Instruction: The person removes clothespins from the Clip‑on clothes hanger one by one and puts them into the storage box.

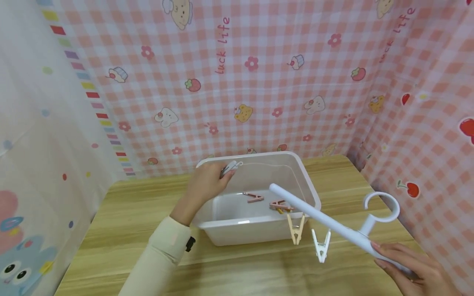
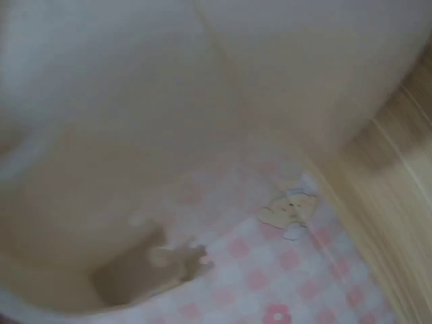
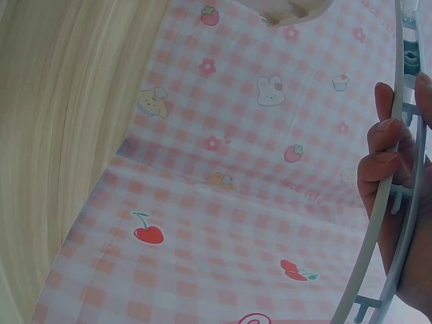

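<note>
My left hand [image 1: 207, 183] is over the left side of a white plastic tub [image 1: 244, 236], pinching a white clothespin [image 1: 230, 166] with a small hook. Inside the tub lie a pink clothespin [image 1: 255, 198] and another small group of pink and yellow ones [image 1: 279, 204]. At the right, my right hand [image 1: 411, 263] grips one end of a pale hanger [image 1: 318, 216], its hook upward. A beige clothespin [image 1: 296, 230] and a white clothespin [image 1: 321, 246] hang below the hanger's bar. The right wrist view shows fingers [image 3: 378, 169] curled round the hanger; the left wrist view is blurred.
The tub stands on a wood-grain table [image 1: 148, 230], close to a pink checked cloth [image 1: 222, 102] at the back. More cloth [image 1: 426, 144] borders the right side, and a white patterned sheet [image 1: 48, 144] hangs at the left.
</note>
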A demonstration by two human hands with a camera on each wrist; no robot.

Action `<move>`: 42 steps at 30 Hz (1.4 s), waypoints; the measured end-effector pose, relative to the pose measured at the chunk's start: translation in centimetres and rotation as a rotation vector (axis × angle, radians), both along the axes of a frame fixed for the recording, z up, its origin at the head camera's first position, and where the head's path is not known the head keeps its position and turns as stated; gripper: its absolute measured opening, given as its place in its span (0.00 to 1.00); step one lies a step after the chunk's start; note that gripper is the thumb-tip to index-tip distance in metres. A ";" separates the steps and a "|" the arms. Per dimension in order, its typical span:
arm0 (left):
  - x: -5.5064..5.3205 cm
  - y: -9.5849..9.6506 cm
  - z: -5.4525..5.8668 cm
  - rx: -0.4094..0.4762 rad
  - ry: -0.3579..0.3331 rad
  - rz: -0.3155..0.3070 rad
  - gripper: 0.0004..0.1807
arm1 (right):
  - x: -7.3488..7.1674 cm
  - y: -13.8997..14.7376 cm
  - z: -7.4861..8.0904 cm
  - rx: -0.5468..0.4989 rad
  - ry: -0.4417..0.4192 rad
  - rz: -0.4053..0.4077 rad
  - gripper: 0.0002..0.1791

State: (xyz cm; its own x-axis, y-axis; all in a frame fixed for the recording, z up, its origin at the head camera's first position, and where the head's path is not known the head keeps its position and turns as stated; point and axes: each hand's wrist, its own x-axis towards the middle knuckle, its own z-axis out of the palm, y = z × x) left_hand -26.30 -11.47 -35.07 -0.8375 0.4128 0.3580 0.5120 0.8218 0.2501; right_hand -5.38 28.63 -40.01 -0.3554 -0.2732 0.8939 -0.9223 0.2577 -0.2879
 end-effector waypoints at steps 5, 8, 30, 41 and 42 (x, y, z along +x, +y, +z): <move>-2.0 0.3 -1.0 -0.115 0.000 -0.043 0.19 | 0.1 0.2 -0.1 -0.004 -0.006 0.003 0.20; -2.8 0.3 -1.4 -0.178 0.003 -0.065 0.19 | 0.1 0.2 -0.1 -0.003 -0.002 0.010 0.20; -4.0 0.2 -1.3 -0.216 -0.053 -0.002 0.19 | -0.1 0.2 -0.1 -0.006 0.003 0.027 0.19; -3.9 0.2 -0.9 -0.198 0.071 0.006 0.38 | 0.1 0.6 -0.7 -0.003 -0.036 0.001 0.20; -3.9 0.3 -0.9 -0.200 0.064 0.011 0.39 | 0.1 0.6 -0.7 -0.004 -0.039 -0.002 0.21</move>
State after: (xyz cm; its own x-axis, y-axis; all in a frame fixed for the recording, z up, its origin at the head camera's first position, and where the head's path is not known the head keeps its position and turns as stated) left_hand -30.15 -11.20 -35.95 -0.8204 0.4722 0.3224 0.5126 0.8572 0.0489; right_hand -5.31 29.24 -40.68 -0.3902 -0.2692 0.8805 -0.9100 0.2584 -0.3242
